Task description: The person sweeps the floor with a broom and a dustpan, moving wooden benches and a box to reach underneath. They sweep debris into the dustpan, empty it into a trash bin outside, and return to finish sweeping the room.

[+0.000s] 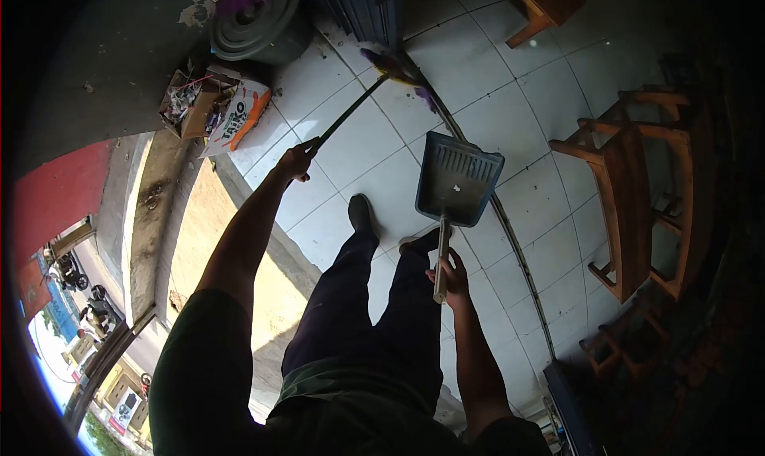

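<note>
My left hand (296,161) is closed around the handle of a broom (351,109). The broom's yellow and purple head (398,72) rests on the white tiles beside a dark floor track, near a dark folding door. In my right hand (454,278) is the light-coloured handle of a dustpan (458,177). Its grey-blue pan lies in front of my right foot, with a small white scrap (457,188) inside. Between broom head and dustpan, a purple tuft (425,99) shows by the track.
A lidded grey bin (259,26) and an open carton (189,105) of litter stand at upper left, beside a box marked Taiko (237,117). Wooden benches (629,193) line the right. The floor track (514,241) crosses the tiles (362,149). A step edge lies left.
</note>
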The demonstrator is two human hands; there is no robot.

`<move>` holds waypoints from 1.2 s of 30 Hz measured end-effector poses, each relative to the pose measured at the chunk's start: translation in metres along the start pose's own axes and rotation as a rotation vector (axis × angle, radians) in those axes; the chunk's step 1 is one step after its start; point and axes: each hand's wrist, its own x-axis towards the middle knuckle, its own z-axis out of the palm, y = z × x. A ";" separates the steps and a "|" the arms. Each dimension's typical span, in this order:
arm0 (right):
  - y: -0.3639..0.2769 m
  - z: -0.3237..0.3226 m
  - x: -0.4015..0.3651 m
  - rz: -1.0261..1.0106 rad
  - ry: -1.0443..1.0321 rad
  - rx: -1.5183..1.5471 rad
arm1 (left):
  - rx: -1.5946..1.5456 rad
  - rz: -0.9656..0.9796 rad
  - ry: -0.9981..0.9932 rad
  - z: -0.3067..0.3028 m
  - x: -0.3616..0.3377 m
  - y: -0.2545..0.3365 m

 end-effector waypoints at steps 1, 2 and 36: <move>0.002 0.013 0.001 0.016 -0.012 -0.011 | 0.245 0.179 0.143 0.004 0.041 -0.041; 0.012 0.021 0.004 0.033 -0.006 -0.018 | 0.490 0.362 0.288 0.006 0.079 -0.083; 0.014 0.042 -0.064 -0.059 0.107 -0.208 | 1.077 -0.463 0.071 -0.195 -0.121 -0.229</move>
